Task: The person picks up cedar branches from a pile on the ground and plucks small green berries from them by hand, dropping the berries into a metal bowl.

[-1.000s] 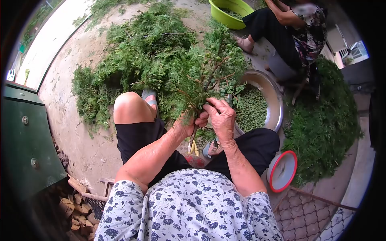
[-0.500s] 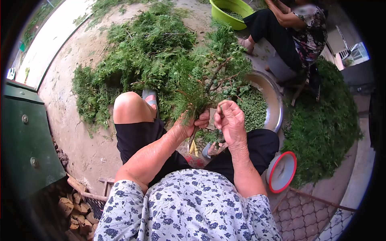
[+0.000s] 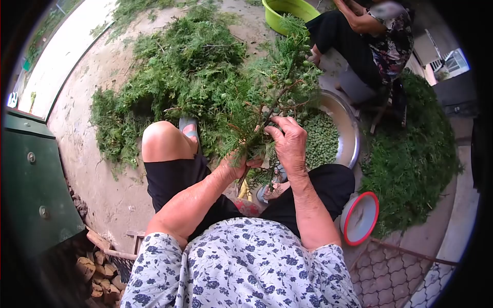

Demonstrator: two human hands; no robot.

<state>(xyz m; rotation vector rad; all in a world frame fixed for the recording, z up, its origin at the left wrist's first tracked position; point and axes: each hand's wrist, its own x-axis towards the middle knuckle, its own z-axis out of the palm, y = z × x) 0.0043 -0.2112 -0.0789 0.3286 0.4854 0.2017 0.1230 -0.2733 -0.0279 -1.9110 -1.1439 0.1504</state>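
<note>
My left hand is wrapped around the lower stem of a leafy cypress branch, which rises away from me and bears small round green cones. My right hand is closed at the branch's dark middle stem, thumb and fingertips pinched on it. Whether a cone sits between those fingertips is hidden. Just beyond my right hand, a wide metal basin lies partly under the branch. Many picked green cones fill its bottom.
Cut cypress branches lie heaped ahead, with another green heap at right. A red-rimmed white basin leans by my right knee. Another person sits near a lime-green tub. Chopped wood and a green metal panel are left.
My right hand has moved left and slightly up, from beside the branch onto its stem. The left hand keeps its hold lower down.
</note>
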